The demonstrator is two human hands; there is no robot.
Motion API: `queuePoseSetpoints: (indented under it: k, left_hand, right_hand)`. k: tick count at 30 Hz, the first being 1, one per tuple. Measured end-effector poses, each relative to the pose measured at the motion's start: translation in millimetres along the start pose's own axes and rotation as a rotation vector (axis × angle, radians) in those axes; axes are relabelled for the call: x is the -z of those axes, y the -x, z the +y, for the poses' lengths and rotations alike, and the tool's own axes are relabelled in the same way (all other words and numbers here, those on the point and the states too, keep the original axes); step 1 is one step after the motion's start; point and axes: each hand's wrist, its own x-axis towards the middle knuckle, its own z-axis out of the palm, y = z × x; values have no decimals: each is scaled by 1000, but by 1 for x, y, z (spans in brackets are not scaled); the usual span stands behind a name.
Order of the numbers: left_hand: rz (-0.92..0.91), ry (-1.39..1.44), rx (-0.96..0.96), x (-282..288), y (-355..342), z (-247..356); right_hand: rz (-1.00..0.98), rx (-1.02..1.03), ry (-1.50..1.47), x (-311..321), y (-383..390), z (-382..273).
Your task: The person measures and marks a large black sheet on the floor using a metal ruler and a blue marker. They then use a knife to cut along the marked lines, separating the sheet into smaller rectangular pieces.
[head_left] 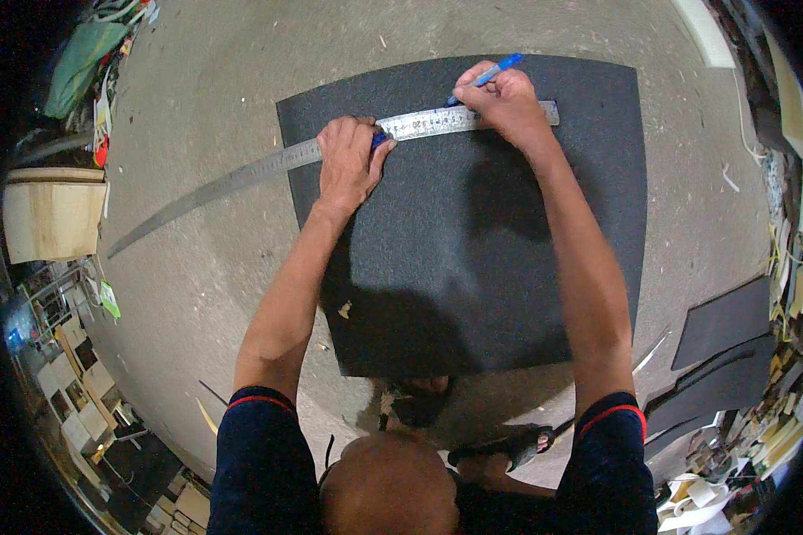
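A large dark grey sheet (401,232) lies flat on the floor in front of me. Across its far part runs a long metal ruler (430,123), whose left end reaches well past the sheet and over the floor. My left hand (346,160) grips and presses the ruler, fingers bent over it and thumb at its near side. A small blue thing (380,140) shows by that thumb; its kind is unclear. Pinched in my right hand (511,100) is a blue pen (498,69), its lower end at the ruler's far edge.
Concrete floor (214,116) surrounds the sheet. Dark offcuts (723,321) lie at the right, beside a pile of pale foam scraps (798,303). At the left stands a wooden box (53,218), with a green bag (80,67) beyond it. A sandalled foot (526,446) is near the sheet's close edge.
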Motion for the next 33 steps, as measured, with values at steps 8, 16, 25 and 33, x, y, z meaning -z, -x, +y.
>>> queuePoseSetpoints:
  k: [8, 16, 25, 33]
  left_hand:
    - [-13, -16, 17, 0, 2, 0]
    - [-36, -9, 39, 2, 0, 3]
    - [-31, -3, 24, 3, 2, 1]
    - [-60, -26, 40, 4, 2, 2]
  right_hand:
    - [2, -54, 105, -9, -9, 18]
    - [9, -35, 114, -10, -14, 24]
    - [63, 66, 120, -6, -14, 30]
    - [61, 27, 133, -8, -10, 25]
